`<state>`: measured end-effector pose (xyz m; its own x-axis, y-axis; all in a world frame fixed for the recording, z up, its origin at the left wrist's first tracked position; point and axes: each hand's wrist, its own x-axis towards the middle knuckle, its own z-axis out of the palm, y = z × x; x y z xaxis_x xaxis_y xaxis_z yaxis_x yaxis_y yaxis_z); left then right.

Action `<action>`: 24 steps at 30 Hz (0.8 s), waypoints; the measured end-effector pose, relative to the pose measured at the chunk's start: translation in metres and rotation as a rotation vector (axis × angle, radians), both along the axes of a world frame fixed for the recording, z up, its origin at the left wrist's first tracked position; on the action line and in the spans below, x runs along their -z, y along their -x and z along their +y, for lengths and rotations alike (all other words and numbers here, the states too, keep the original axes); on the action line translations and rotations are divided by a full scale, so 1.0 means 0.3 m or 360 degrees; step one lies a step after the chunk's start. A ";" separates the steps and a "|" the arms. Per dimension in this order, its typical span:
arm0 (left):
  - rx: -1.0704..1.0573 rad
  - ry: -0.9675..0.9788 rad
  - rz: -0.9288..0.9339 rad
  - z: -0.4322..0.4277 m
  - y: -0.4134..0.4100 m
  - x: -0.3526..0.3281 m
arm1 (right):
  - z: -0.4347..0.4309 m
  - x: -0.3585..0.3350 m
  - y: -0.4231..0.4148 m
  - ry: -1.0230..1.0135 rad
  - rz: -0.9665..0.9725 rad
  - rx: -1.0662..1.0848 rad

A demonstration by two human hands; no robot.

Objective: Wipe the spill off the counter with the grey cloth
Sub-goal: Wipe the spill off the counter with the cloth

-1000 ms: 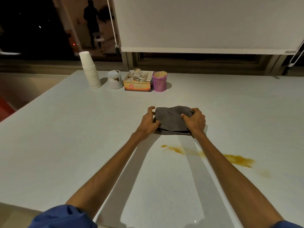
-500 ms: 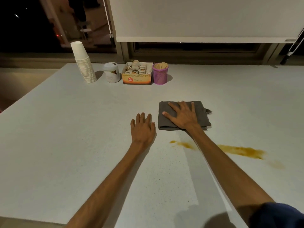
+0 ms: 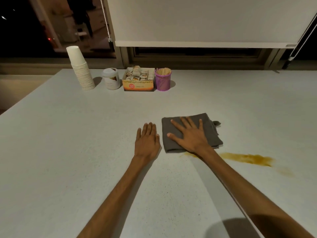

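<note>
A folded grey cloth (image 3: 211,134) lies flat on the pale counter (image 3: 68,152), just beyond the spill. My right hand (image 3: 188,134) rests palm down on the cloth with its fingers spread. To the cloth's left, my left hand (image 3: 147,140) lies flat on the bare counter, fingers together, holding nothing. The spill (image 3: 248,158) is a brown-orange streak that runs from under my right wrist out to the right, with a fainter smear at its far end. The cloth's near edge touches the streak's left tip.
At the back left of the counter stand a stack of white paper cups (image 3: 80,73), a small white jar (image 3: 111,79), an open box of sachets (image 3: 139,79) and a purple mesh cup of wooden sticks (image 3: 163,79). A window and a lowered blind (image 3: 205,19) lie behind.
A second ago both hands gripped the bunched cloth. Since then it has been laid flat, my left hand has let go onto the counter, and my right hand now presses on it.
</note>
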<state>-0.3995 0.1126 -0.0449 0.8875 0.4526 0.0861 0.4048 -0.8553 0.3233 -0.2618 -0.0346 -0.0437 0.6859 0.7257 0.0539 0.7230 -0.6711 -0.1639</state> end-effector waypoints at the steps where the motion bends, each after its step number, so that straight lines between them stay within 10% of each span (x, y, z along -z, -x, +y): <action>1: 0.0023 0.0012 -0.0003 0.003 0.010 0.002 | -0.037 0.009 0.004 -0.0023 0.0000 -0.0040; 24: 0.0120 0.0016 0.0052 -0.003 0.082 -0.002 | -0.158 0.011 0.217 -0.0121 -0.0092 0.0103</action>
